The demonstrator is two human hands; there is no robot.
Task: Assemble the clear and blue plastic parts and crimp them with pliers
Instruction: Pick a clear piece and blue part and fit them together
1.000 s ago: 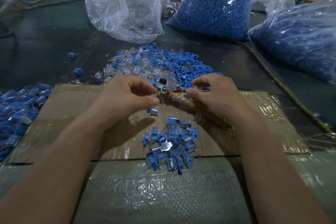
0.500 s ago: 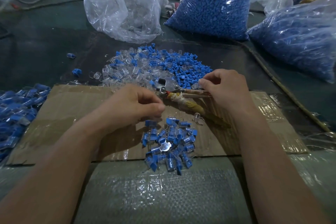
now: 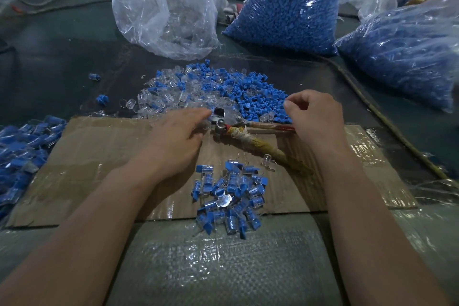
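Observation:
The pliers lie on the cardboard, with one cloth-wrapped handle and one red handle pointing right. My left hand reaches forward with straight fingers, its tips at the clear parts beside the pliers' head. My right hand hovers over the red handle at the edge of the blue parts, fingers curled, and nothing shows between them. A mixed heap of loose clear and blue parts lies just behind the pliers. Joined blue-and-clear pieces are piled on the cardboard's near edge. One clear part lies beside the wrapped handle.
At the back stand a bag of clear parts and a bag of blue parts; a second blue bag is at the right. More joined pieces are heaped at the left. A thin stick runs along the right.
My right hand has let go of the pliers and moved back toward the blue parts. My left hand has left the pliers' jaws and now stretches forward to the clear parts.

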